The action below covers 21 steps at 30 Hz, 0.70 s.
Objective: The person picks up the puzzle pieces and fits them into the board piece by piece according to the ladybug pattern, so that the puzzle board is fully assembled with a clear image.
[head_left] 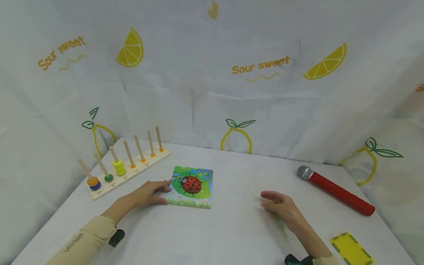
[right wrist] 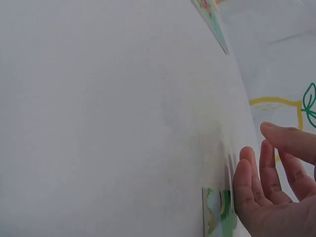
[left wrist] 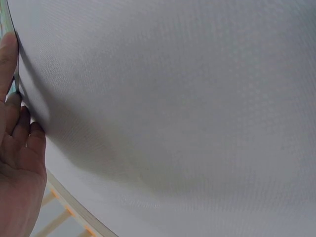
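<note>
A square ladybug picture puzzle [head_left: 191, 186] lies flat on the white table, left of centre. My left hand [head_left: 149, 193] rests at its left side, fingers and thumb touching the edge. The left wrist view has that hand [left wrist: 22, 163] along the left border, fingertips against the board's rim [left wrist: 5, 22]. Over the table to the right, my right hand [head_left: 281, 208] hovers with relaxed fingers and holds nothing. Partly hidden below it is a small green-patterned puzzle piece [head_left: 279, 221]. In the right wrist view, this piece [right wrist: 217, 212] lies beside the hand [right wrist: 276, 182].
A wooden counting stand [head_left: 132, 171] with upright pegs and several coloured beads stands at the back left. At the right lie a red microphone [head_left: 341, 193] and a yellow rectangular card [head_left: 352, 249]. A lemon-printed white cloth [head_left: 198, 84] hangs behind the table.
</note>
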Motion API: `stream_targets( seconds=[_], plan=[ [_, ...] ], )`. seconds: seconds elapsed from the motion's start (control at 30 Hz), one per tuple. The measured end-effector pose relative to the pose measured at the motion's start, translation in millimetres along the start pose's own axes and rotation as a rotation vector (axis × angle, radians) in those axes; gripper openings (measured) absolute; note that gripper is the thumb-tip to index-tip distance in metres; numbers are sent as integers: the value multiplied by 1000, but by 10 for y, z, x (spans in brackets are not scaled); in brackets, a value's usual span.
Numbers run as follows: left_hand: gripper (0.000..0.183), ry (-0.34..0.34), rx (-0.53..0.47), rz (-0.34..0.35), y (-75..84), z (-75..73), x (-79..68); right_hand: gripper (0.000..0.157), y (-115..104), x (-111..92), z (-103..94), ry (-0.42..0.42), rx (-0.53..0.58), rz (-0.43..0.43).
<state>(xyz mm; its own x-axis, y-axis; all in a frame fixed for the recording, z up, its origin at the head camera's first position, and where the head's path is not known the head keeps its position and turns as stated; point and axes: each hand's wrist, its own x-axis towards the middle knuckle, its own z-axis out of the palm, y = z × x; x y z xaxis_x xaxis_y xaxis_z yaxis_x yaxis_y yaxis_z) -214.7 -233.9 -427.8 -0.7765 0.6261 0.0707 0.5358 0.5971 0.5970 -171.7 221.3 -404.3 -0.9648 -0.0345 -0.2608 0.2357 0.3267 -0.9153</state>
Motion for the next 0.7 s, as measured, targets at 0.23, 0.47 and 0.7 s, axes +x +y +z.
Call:
stream_targets(
  seconds=[0.23, 0.47, 0.7],
  plan=[
    [65, -6, -9, -16, 7, -6, 0, 53, 84, -72, -210, 14, 3, 22],
    [72, -3, -12, -26, 35, -16, -26, 54, 174, -118, -402, 55, -18, 55],
    [57, -8, -28, -24, 32, -7, 5, 60, 258, -168, -589, 58, -58, 110]
  ],
)
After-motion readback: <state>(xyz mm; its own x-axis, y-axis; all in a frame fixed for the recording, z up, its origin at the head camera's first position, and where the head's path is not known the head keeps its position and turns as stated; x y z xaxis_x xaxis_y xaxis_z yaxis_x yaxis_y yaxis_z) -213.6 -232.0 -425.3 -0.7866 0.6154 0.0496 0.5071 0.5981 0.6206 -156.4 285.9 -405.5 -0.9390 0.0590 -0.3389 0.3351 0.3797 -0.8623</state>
